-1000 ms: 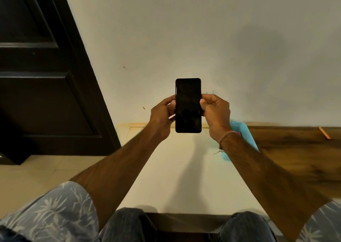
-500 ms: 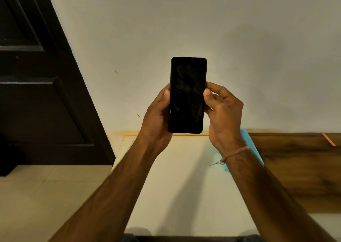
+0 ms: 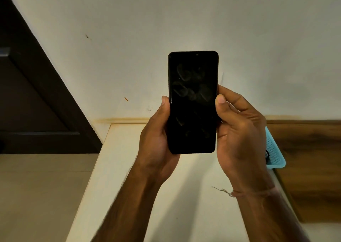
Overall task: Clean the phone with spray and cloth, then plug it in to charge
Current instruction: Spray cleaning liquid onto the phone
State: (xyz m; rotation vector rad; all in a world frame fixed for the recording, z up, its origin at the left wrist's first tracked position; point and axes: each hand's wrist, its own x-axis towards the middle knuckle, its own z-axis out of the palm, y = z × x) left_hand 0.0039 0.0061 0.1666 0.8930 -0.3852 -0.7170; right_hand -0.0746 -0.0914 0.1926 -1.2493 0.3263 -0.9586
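Observation:
A black phone (image 3: 192, 101) stands upright in front of me, its dark screen facing me and marked with smudges. My left hand (image 3: 156, 142) grips its lower left edge, thumb along the side. My right hand (image 3: 238, 134) holds the right edge, thumb pressed on the rim and fingers curled behind. No spray, cloth or charger shows in this view.
A cream table (image 3: 129, 186) lies below the hands, against a pale wall (image 3: 184, 20). A light blue mesh basket (image 3: 275, 149) sits at the table's right, partly hidden by my right wrist. A dark door (image 3: 33, 103) stands left, and a wooden surface (image 3: 311, 158) right.
The phone has come up and closer to me, held by both hands throughout. The view has tilted up, so my lap and sleeves have dropped out of sight.

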